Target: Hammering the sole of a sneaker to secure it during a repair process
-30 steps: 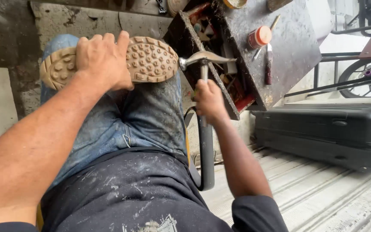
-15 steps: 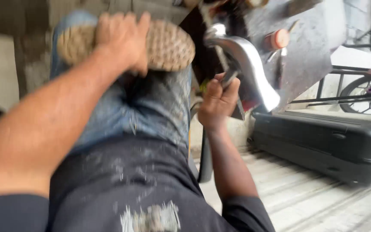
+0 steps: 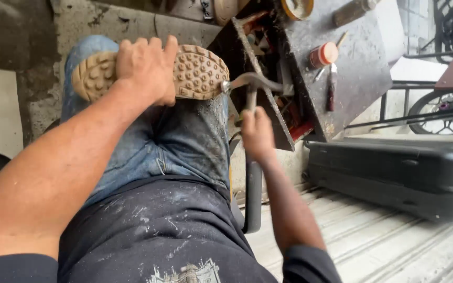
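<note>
**Head camera: hammer head at the toe of a held shoe**

Head view looks down on the right hand (image 3: pixel 258 135), its fingers wrapped tight round the handle of a hammer (image 3: pixel 251 84), knuckles toward the lens, so the palm side of the grip cannot be seen. From those fingers the handle runs up and away, nearly upright in the picture, and the metal head crosses it at the top. One end of the head points left and meets, or all but meets, the toe end of the shoe sole (image 3: pixel 195 73); actual contact is hard to judge.

The sole's long axis lies across the picture, heel to the left, toe to the right, studded tread facing up. It rests on the person's raised knee in blue jeans (image 3: pixel 184 141). The left hand (image 3: pixel 145 68) clamps over its middle, fingers curled over the far edge, hiding the arch. The right hand is nearer the toe.

Beyond stand a tilted metal workbench (image 3: pixel 357 78) with an orange-capped can (image 3: pixel 323 54), and a black case (image 3: pixel 394 173) lower right. The shoe's upper is hidden entirely.
</note>
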